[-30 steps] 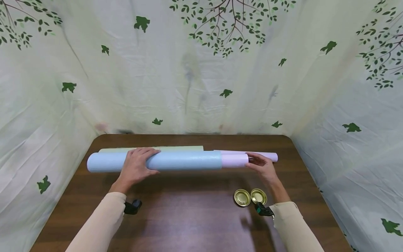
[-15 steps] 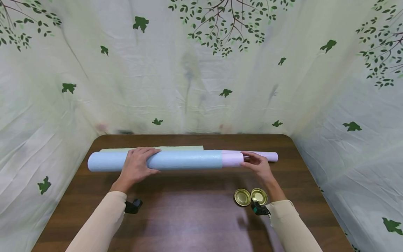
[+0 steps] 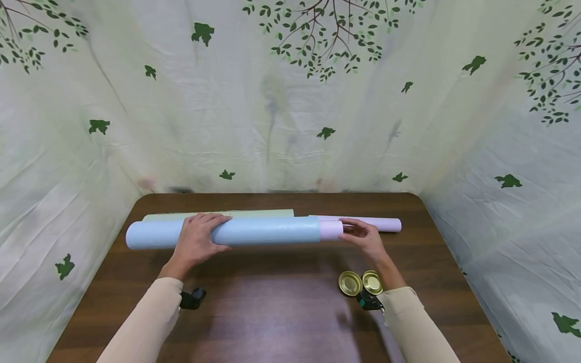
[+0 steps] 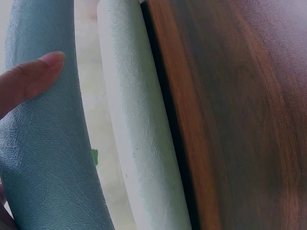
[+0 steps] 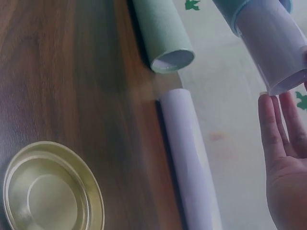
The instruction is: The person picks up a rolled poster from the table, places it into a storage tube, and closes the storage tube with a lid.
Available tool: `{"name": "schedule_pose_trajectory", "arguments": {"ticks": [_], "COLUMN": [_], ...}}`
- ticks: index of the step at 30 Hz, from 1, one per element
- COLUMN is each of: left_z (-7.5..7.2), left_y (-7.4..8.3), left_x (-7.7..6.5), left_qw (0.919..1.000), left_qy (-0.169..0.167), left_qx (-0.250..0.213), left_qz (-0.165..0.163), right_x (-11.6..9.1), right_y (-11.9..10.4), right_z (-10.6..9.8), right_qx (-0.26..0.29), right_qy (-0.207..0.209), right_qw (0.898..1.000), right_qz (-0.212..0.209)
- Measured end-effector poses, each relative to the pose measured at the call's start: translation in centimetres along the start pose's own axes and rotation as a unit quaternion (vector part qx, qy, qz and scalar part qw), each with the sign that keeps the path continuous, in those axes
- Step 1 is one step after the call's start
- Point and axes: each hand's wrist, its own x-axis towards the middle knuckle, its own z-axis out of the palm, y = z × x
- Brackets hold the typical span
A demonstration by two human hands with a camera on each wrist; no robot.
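Observation:
A long light-blue tube (image 3: 268,231) lies crosswise above the table in the head view. My left hand (image 3: 197,239) grips it from above, left of its middle, with the thumb on the near side. From its right end sticks a short length of a narrower lilac tube (image 3: 331,230); the rest is hidden inside. At that hollow outer end my right hand (image 3: 365,238) holds the rim between thumb and fingers. The right wrist view shows the fingertips (image 5: 266,98) touching the edge of the lilac tube.
Behind lie a pale green tube (image 5: 165,38) and a second lilac tube (image 3: 379,225), near the table's far edge. Two gold-coloured round lids (image 3: 350,283) rest by my right wrist. A leaf-print curtain (image 3: 290,126) surrounds the brown table (image 3: 272,312).
The held lilac tube has slid left, deeper into the blue tube, so less of it shows. My right hand has moved left with it. My left hand has stayed in place.

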Motion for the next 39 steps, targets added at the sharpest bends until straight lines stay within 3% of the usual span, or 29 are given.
{"name": "schedule_pose_trajectory", "arguments": {"ticks": [17, 39], "left_z": [-0.4, -0.2], "left_y": [-0.1, 0.3], "left_x": [0.2, 0.2], "left_qw": [1.0000, 1.0000], "left_qy": [-0.002, -0.003], "left_qx": [0.000, 0.000], "left_qz": [-0.001, 0.001], "right_x": [0.9, 1.3], "right_y": [0.3, 0.4], "right_z": [2.0, 3.7], "right_qx": [-0.011, -0.003], "right_qy": [0.005, -0.028], "right_qw": [1.000, 0.999], "right_qz": [-0.001, -0.025]}}
